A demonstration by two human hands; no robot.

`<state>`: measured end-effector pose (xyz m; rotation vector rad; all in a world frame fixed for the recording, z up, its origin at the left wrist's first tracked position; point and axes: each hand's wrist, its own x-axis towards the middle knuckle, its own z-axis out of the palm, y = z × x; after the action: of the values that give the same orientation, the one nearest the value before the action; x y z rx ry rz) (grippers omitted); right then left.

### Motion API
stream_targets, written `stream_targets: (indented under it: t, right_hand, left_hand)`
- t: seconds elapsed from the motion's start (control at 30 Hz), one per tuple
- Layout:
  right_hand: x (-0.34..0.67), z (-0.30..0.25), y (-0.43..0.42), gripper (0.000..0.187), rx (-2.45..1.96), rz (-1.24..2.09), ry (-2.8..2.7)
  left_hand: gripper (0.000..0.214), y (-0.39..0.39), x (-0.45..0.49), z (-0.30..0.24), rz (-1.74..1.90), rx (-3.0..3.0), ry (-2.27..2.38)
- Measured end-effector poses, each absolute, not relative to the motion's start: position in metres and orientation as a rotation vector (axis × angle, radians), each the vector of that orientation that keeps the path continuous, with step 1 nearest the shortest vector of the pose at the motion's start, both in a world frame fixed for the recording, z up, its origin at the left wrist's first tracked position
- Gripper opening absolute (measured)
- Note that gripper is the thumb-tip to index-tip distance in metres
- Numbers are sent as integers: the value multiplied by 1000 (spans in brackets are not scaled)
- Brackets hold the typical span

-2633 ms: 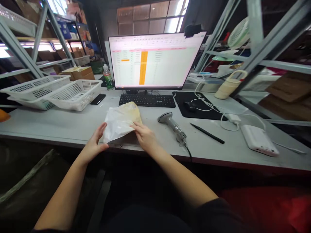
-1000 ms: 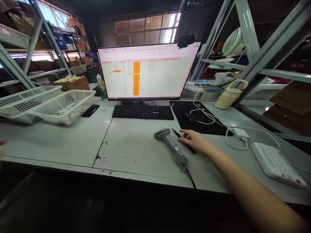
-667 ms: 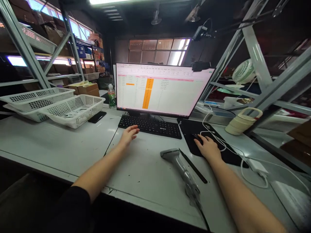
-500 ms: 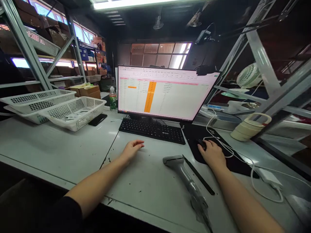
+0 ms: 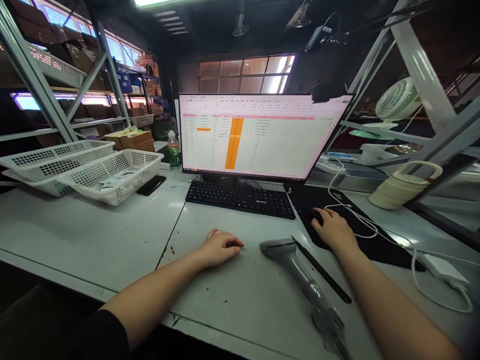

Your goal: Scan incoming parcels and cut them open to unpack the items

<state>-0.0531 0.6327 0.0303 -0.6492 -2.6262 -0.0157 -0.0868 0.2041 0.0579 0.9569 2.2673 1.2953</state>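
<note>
My right hand (image 5: 335, 230) rests over a black computer mouse (image 5: 315, 216) on the black mouse pad (image 5: 390, 252), hiding most of it. On the white table my left hand (image 5: 222, 247) lies with fingers loosely curved and nothing in them. Its fingertips point toward a grey barcode scanner (image 5: 300, 272), which lies between my two arms. Alongside the scanner is a thin black stick, perhaps a pen (image 5: 324, 272). Beyond both hands sits a black keyboard (image 5: 240, 197), touched by neither. The monitor (image 5: 277, 145) behind it shows a spreadsheet with an orange column.
At the left, white plastic baskets (image 5: 118, 192) hold papers, with a phone (image 5: 152, 185) beside them. A green-labelled bottle (image 5: 173, 151) stands left of the monitor. To the right are a cream cup (image 5: 397, 190), white cables, a power adapter (image 5: 444, 270) and a fan (image 5: 397, 100).
My left hand has moved right and toward me across the table, nearer the scanner. My right hand stays on the mouse. The view has shifted slightly, and the spreadsheet display looks slightly different.
</note>
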Motion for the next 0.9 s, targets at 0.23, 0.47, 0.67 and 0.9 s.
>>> stream_targets:
  t: [0.23, 0.47, 0.67, 0.9]
  right_hand:
    - [-45, 37, 631, 58, -625, -19, -2609]
    - [-44, 43, 623, 59, -853, -24, -2635]
    - [-48, 42, 624, 58, -799, -8, -2690]
    - [-46, 42, 624, 54, -791, -17, -2699]
  left_hand:
    - [30, 205, -85, 58, 1080, 1048, 2351]
    - [30, 203, -85, 60, 1004, 1093, 2366]
    - [27, 203, -84, 58, 945, 1136, 2403]
    - [28, 202, -83, 57, 910, 1156, 2409]
